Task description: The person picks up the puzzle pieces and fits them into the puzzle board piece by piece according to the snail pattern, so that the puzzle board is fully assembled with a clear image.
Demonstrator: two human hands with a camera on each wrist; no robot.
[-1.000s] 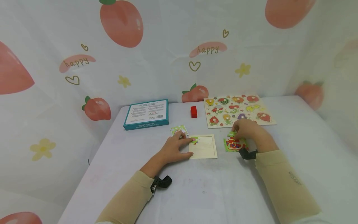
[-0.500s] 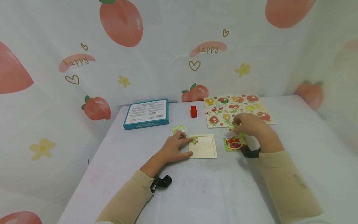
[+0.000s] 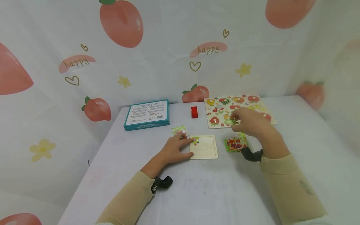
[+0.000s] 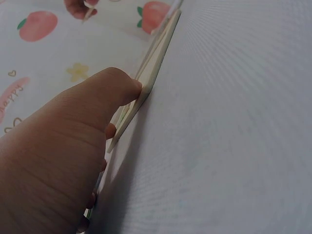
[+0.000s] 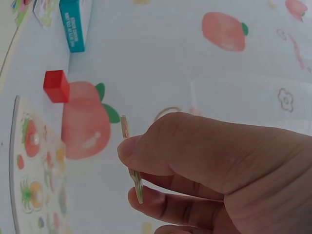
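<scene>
My left hand (image 3: pixel 173 150) rests at the left edge of a shallow wooden puzzle tray (image 3: pixel 207 150), its index fingertip touching a green puzzle piece (image 3: pixel 196 142) in the upper left corner. In the left wrist view the thumb (image 4: pixel 114 87) lies against the tray's edge. Raised above the table, my right hand (image 3: pixel 254 125) pinches a thin green puzzle piece (image 3: pixel 230 122) between thumb and fingers. That piece shows edge-on in the right wrist view, so its picture is hidden there. Below the right hand lie several red and green puzzle pieces (image 3: pixel 234 144).
A fruit peg board (image 3: pixel 213 112) lies behind the right hand. A red block (image 3: pixel 194 112) stands near the back edge, with a teal box (image 3: pixel 147 115) to its left. Partly behind the left fingers is a small picture card (image 3: pixel 180 129).
My right hand has lifted the green puzzle piece from the loose pieces, up and slightly away. The left hand stays in place on the tray.
</scene>
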